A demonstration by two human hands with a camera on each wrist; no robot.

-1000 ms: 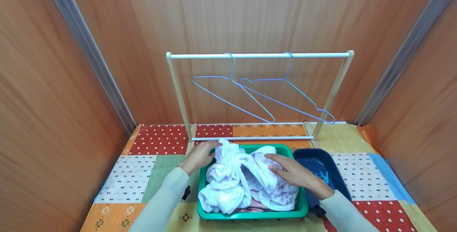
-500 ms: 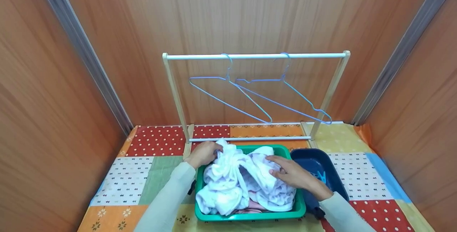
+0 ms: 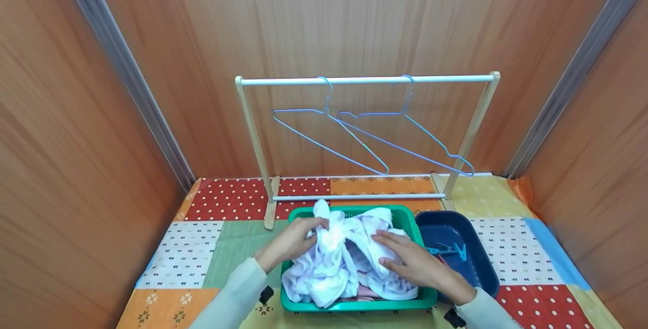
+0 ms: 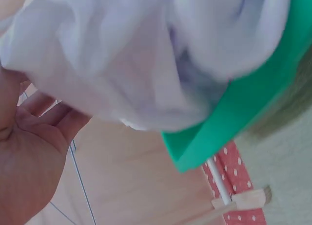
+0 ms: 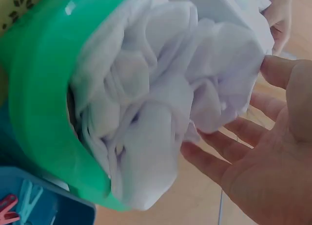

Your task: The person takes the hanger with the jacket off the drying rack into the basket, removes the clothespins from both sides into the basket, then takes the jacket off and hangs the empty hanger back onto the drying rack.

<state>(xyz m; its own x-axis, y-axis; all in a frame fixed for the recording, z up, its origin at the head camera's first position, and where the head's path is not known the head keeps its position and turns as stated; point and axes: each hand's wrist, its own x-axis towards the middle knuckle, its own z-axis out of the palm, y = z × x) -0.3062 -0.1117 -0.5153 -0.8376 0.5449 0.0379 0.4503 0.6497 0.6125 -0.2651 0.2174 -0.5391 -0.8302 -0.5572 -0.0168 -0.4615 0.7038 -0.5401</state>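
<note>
A heap of white cloth [image 3: 329, 263] lies piled in a green basket [image 3: 354, 306], with a bit of pink fabric [image 3: 365, 292] showing beneath it at the front. My left hand [image 3: 296, 240] pinches the upper left part of the cloth, and a short end sticks up beyond its fingers. In the left wrist view the fingers [image 4: 63, 115] go behind the cloth. On the heap's right side, my right hand [image 3: 412, 263] touches the cloth with fingers spread and nearly straight, as the right wrist view also shows along the cloth's edge [image 5: 224, 74].
Behind the basket stands a white-barred rack [image 3: 364, 80] carrying two blue wire hangers [image 3: 329, 145] [image 3: 425, 156]. A dark blue tray [image 3: 483, 263] with blue and red clothespins [image 3: 459, 251] sits right of the basket. Patchwork cloth [image 3: 243, 248] covers the table between wooden walls.
My left hand has moved right and toward me, drawing the top of the white cloth in from the basket's back left. My right hand has shifted slightly down over the heap.
</note>
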